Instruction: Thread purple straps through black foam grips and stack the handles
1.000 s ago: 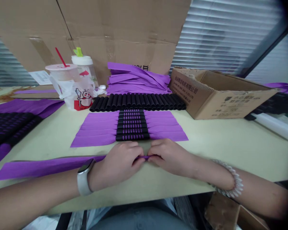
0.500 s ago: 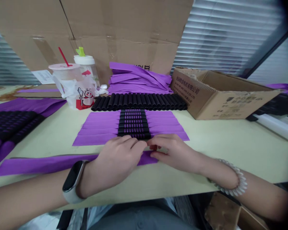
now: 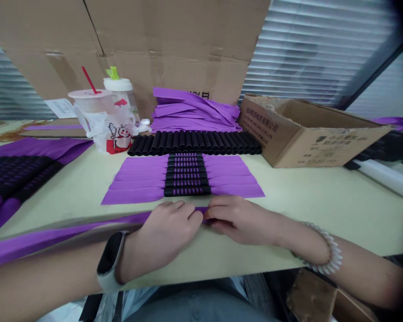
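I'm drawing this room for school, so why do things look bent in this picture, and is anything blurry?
In the head view, the table seems to tilt and bend toward the sides, in the head view the window blinds look slanted and a bit soft, and the top right corner goes dark.

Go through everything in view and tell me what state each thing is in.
Left hand: curled over the strap.
Right hand: fingers pinching the strap's end.
Purple strap: held, stretched across the table edge.
Strap panel: flat, threaded through black ribbed sleeves.
Sleeve row: lined up, unthreaded.
Loose straps: piled.
Cardboard box: open.
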Demonstrator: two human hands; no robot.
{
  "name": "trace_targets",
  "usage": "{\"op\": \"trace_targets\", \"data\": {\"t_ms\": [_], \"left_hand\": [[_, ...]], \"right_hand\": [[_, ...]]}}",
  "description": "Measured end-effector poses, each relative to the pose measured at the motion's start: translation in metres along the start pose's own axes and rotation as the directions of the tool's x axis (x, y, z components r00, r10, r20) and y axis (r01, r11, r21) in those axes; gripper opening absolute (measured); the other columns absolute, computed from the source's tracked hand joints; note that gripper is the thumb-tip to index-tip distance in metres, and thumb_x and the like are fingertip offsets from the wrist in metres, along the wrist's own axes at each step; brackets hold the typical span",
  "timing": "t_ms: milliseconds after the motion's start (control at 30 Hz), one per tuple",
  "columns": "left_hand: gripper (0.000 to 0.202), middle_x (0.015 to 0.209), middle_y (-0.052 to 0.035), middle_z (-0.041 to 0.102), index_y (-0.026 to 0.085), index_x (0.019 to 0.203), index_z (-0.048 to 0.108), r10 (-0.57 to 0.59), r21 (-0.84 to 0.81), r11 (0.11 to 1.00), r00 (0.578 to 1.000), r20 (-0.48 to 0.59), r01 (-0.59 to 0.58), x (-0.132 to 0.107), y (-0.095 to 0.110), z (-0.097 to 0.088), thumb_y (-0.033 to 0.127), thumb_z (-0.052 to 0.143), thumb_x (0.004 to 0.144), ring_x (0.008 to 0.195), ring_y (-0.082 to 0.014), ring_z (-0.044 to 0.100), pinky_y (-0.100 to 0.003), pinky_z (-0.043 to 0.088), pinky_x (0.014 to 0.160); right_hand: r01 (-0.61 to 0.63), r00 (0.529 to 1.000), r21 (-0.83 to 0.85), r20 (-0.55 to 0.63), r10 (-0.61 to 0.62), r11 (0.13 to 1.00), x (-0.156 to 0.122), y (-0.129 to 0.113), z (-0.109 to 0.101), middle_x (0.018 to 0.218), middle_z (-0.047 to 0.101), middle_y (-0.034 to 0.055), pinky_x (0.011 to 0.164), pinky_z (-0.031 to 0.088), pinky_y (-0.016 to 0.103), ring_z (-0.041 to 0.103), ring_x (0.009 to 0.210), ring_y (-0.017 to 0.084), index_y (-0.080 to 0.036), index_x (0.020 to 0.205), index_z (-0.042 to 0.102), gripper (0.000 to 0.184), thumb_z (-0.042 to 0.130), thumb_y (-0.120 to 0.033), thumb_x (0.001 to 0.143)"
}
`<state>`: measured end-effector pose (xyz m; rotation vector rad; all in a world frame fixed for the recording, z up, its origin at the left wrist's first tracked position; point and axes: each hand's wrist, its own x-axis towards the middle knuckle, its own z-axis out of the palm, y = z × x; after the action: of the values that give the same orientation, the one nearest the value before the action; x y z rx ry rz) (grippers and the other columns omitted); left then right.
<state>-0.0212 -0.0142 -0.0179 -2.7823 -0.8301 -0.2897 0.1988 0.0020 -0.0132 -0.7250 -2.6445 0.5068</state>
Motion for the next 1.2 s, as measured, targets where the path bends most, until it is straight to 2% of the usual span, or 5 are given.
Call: {"op": "trace_targets", "data": {"t_ms": [133,367,633,833,1200], "left_hand": [[0.020,0.080,-0.0038,0.061,0.017,0.083,0.060,-0.135,-0.234,0.958,0.980,0.146,0.167,0.003,0.002,0.004,0.029,0.048,0.094,0.073,-0.0215,0.060,-0.036,0.048,0.065],[0.015,0.087,-0.0060,0.061,0.016,0.090,0.065,-0.247,-0.237,0.930,0.955,0.167,0.282,0.012,-0.004,0.004,0.024,0.054,0.089,0.080,-0.0217,0.061,-0.034,0.050,0.070],[0.017,0.088,-0.0073,0.059,0.016,0.092,0.068,-0.255,-0.262,0.918,0.949,0.186,0.298,0.014,-0.007,0.007,0.025,0.054,0.089,0.079,-0.0212,0.060,-0.034,0.050,0.070],[0.020,0.084,-0.0048,0.057,0.019,0.090,0.069,-0.247,-0.273,0.915,0.947,0.205,0.297,0.014,-0.012,0.009,0.030,0.052,0.090,0.071,-0.0186,0.058,-0.031,0.047,0.062],[0.016,0.085,-0.0044,0.062,0.018,0.089,0.065,-0.234,-0.235,0.934,0.958,0.166,0.269,0.017,-0.009,0.005,0.030,0.056,0.085,0.077,-0.0209,0.060,-0.032,0.045,0.064]], "right_hand": [[-0.155,0.988,0.022,0.016,0.154,0.988,0.004,0.001,0.004,0.080,0.060,0.0034,0.067,0.044,0.026,0.056,0.074,0.015,-0.014,0.089,0.069,0.010,0.061,-0.008,0.085],[-0.267,0.964,-0.003,0.005,0.267,0.964,0.004,0.002,0.010,0.087,0.058,0.0045,0.072,0.045,0.030,0.056,0.079,0.017,-0.013,0.095,0.069,0.012,0.065,-0.010,0.084],[-0.296,0.955,-0.036,-0.018,0.295,0.955,0.006,0.004,0.015,0.097,0.057,0.0064,0.082,0.047,0.034,0.056,0.089,0.019,-0.014,0.099,0.069,0.015,0.063,-0.010,0.085],[-0.307,0.951,-0.114,-0.010,0.308,0.945,0.008,0.001,0.012,0.092,0.058,0.0050,0.077,0.046,0.032,0.056,0.086,0.019,-0.014,0.093,0.070,0.011,0.066,-0.011,0.083],[-0.238,0.968,-0.208,0.024,0.248,0.949,0.007,0.002,0.010,0.090,0.059,0.0058,0.073,0.046,0.033,0.056,0.083,0.020,-0.012,0.089,0.067,0.007,0.068,-0.015,0.084]]}}
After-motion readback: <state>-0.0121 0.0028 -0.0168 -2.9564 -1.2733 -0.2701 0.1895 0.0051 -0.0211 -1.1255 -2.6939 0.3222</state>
